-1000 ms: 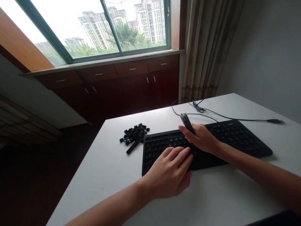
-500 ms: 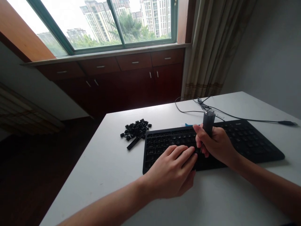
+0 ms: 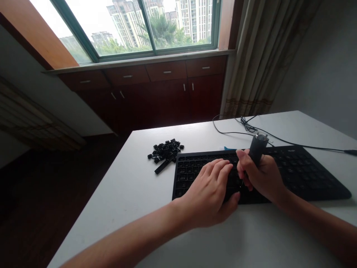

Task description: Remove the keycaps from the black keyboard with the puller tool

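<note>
- Keyboard (image 3: 306, 175) lies on the desk (image 3: 134, 193), long axis left to right, directly under both hands.
- Right hand (image 3: 263, 176) has its fingers clamped round a grey tool (image 3: 257, 148), nearly upright, tip down at the middle keys.
- Left hand (image 3: 210, 193) rests just beside it, fingers flat and together on the keys, gripping nothing.
- Loose keycaps (image 3: 166, 150) sit piled off the far left corner.
</note>
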A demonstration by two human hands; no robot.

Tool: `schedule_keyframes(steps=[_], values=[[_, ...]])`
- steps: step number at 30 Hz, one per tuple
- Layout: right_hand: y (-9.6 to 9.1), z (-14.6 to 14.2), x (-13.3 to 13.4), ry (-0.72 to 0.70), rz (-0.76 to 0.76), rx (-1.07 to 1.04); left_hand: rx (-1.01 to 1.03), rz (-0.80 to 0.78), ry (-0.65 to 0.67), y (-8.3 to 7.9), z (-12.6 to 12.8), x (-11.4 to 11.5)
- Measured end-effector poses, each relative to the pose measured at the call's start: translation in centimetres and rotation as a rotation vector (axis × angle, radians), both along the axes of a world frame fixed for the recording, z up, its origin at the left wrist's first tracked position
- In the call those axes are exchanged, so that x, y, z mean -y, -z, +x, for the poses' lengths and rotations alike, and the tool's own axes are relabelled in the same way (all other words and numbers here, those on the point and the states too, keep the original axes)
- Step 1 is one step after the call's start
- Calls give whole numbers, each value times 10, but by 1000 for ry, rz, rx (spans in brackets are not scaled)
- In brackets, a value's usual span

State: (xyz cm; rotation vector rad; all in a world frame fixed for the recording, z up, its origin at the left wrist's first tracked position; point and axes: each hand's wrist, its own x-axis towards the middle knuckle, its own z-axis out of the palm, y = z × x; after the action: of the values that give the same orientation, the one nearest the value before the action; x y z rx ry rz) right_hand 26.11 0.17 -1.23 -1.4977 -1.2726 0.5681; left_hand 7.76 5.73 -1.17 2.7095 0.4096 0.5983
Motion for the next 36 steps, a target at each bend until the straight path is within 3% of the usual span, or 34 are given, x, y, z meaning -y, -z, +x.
schedule_keyframes(steps=[7,15,19,22,26,32,36], values=[[-1,-6,-1,-7,291,193,24,-20,35,3,34,-3],[-8,-15,-6,-37,148,-213,18,42,-9,8,29,-2],[-19,-16,-17,-169,68,-372,6,55,-19,7,29,0],[-20,-20,-22,-177,78,-386,8,46,-14,7,30,0],[-13,-19,-18,-117,213,-435,-20,60,14,5,29,0],[-6,-10,-5,-308,205,-344,-61,96,59,4,29,1],[0,-19,-1,-210,246,-297,-42,99,79,5,29,1]])
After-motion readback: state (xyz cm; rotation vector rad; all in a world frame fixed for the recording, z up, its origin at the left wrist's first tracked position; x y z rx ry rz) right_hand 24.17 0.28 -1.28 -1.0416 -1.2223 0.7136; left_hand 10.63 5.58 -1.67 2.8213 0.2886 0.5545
